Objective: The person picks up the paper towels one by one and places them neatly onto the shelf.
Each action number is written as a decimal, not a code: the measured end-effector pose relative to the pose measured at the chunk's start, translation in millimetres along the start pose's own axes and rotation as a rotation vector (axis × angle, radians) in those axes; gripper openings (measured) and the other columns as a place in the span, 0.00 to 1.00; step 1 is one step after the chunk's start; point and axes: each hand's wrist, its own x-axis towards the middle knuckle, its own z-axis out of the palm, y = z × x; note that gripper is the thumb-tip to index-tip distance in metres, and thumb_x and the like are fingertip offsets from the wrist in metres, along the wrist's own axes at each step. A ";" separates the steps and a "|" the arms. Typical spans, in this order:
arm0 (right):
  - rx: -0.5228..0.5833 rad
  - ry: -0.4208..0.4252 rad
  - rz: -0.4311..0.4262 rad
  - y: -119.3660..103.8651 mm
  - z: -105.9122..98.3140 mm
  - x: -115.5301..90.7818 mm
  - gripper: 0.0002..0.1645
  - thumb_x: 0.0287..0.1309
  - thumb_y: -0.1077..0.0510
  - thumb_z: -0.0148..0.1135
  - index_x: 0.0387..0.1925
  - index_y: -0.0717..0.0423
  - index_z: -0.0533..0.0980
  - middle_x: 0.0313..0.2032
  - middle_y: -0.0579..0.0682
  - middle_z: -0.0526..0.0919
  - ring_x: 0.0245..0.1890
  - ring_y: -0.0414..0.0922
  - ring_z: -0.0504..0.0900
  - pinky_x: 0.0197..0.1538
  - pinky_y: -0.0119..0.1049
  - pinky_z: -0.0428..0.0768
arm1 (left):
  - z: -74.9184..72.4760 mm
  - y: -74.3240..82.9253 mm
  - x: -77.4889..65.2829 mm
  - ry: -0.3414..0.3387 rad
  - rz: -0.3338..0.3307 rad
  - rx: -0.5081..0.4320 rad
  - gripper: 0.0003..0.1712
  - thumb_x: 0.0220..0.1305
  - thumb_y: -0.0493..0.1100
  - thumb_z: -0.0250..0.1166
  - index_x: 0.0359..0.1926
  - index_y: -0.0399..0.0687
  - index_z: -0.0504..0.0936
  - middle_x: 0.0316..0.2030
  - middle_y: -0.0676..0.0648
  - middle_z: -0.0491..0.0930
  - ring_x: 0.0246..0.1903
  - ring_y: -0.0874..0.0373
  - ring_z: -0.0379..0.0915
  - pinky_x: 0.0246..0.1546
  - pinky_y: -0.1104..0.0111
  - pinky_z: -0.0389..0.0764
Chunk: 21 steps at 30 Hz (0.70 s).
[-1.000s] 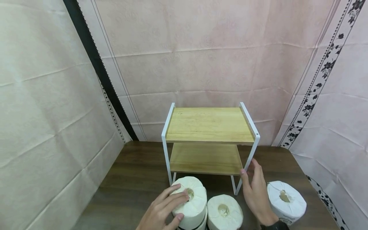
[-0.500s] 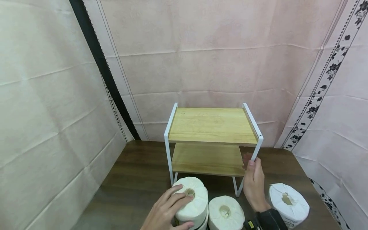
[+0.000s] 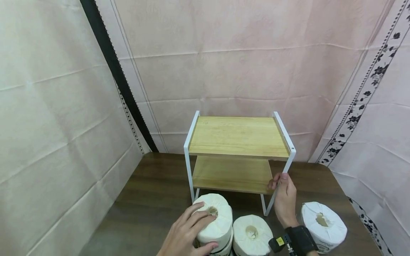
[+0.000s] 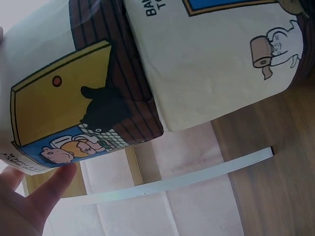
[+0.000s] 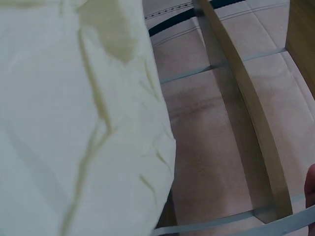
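Note:
A two-tier shelf (image 3: 238, 137) with light wood boards and a white metal frame stands on the table. My right hand (image 3: 285, 201) grips its right front leg, thumb in front and fingers behind; only a sliver of a finger (image 5: 310, 189) shows in the right wrist view. At the shelf's front left, two wrapped toilet paper rolls are stacked. My left hand (image 3: 189, 231) holds the upper roll (image 3: 219, 227), with fingers over its top and the thumb on its side. Cartoon prints cover the upper roll's wrapper in the left wrist view, where the lower roll (image 4: 211, 78) adjoins it.
Another toilet paper roll (image 3: 252, 234) stands right beside the stack. One more roll (image 3: 323, 225) is at the right, past my right wrist. The dark wooden table (image 3: 134, 209) is bounded by pale cloth hangings (image 3: 237, 71) at the back and sides.
My right hand has moved from beside the shelf's right leg to wrapping around it. The left hand has shifted slightly on the upper roll. The view has drifted a little.

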 end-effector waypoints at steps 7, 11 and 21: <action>0.236 0.021 0.019 8.0 0.7 -0.4 0.25 0.76 0.49 0.37 0.30 0.68 0.62 0.19 0.54 0.58 0.18 0.49 0.56 0.23 0.40 0.57 | 4.1 -0.3 2.0 0.054 0.018 0.006 0.30 0.52 0.63 0.70 0.52 0.55 0.81 0.51 0.56 0.78 0.60 0.52 0.69 0.51 0.64 0.76; 0.262 0.063 0.029 12.3 4.6 -2.5 0.25 0.75 0.50 0.40 0.29 0.69 0.63 0.19 0.52 0.60 0.19 0.47 0.58 0.24 0.40 0.58 | 6.3 -0.9 0.9 0.111 0.063 0.012 0.29 0.50 0.61 0.72 0.49 0.53 0.82 0.47 0.55 0.80 0.57 0.50 0.71 0.49 0.64 0.78; 0.282 0.061 -0.029 19.8 6.8 -2.4 0.25 0.75 0.49 0.39 0.27 0.65 0.63 0.17 0.50 0.59 0.17 0.46 0.56 0.21 0.40 0.55 | 6.3 -1.3 5.5 0.149 0.092 0.027 0.26 0.52 0.61 0.70 0.46 0.52 0.83 0.45 0.56 0.81 0.55 0.51 0.73 0.41 0.67 0.80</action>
